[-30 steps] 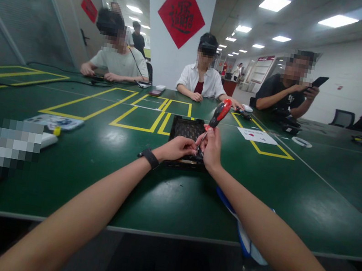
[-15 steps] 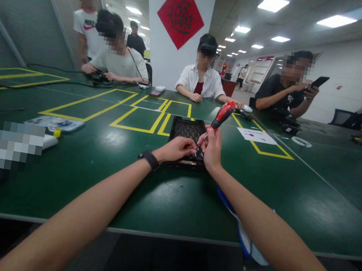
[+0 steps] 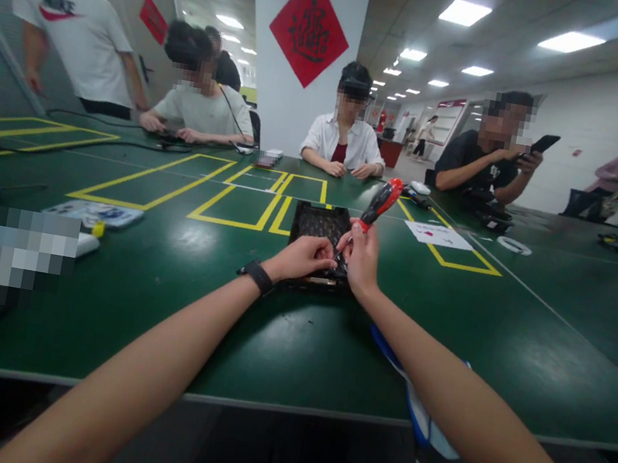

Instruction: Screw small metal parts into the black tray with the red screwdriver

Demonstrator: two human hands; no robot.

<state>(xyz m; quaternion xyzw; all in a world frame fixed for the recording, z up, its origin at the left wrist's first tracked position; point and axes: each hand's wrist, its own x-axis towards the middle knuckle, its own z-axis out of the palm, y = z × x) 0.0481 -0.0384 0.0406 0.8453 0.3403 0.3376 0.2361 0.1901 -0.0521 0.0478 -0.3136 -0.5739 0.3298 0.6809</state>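
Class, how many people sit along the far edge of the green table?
3: pale shirt at left, white shirt in the middle, black shirt at right. Others may be hidden behind them.

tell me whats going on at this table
A person leans over a green table with both hands at a black tray. The right hand grips a red-and-black screwdriver, tilted, with its tip down at the tray's near end. The left hand rests on that near end, fingers curled beside the tip. Three other people sit across the table, one holding up a phone, and another stands at the far left.
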